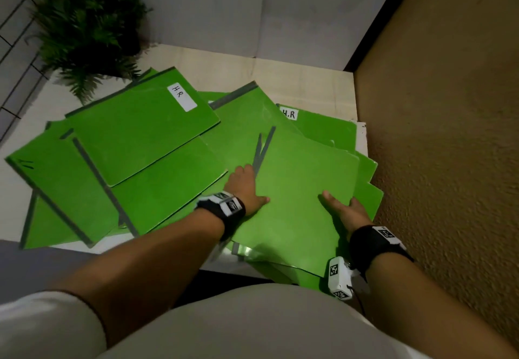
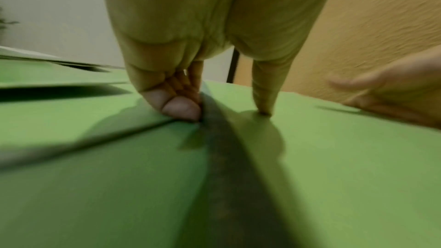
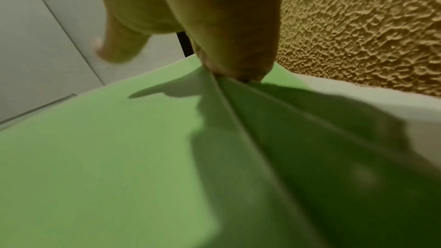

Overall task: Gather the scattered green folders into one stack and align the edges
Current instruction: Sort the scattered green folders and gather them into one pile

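Observation:
Several green folders lie fanned over a white table (image 1: 309, 86). The topmost folder (image 1: 297, 190) lies at the right, over others. My left hand (image 1: 248, 184) grips its dark spine edge. In the left wrist view the fingers (image 2: 179, 108) curl under that edge and the thumb (image 2: 262, 108) presses on the cover (image 2: 334, 157). My right hand (image 1: 346, 208) holds the folder's right edge. In the right wrist view its fingers (image 3: 238, 69) hook over the edge of the cover (image 3: 95, 148), with the thumb (image 3: 114, 50) above it.
A folder labelled H.R (image 1: 140, 134) tops the left pile (image 1: 56, 190); another H.R folder (image 1: 317, 125) peeks out at the back right. A potted plant (image 1: 87, 27) stands at the back left. A textured tan wall (image 1: 449, 134) is close on the right. Some folders overhang the front edge.

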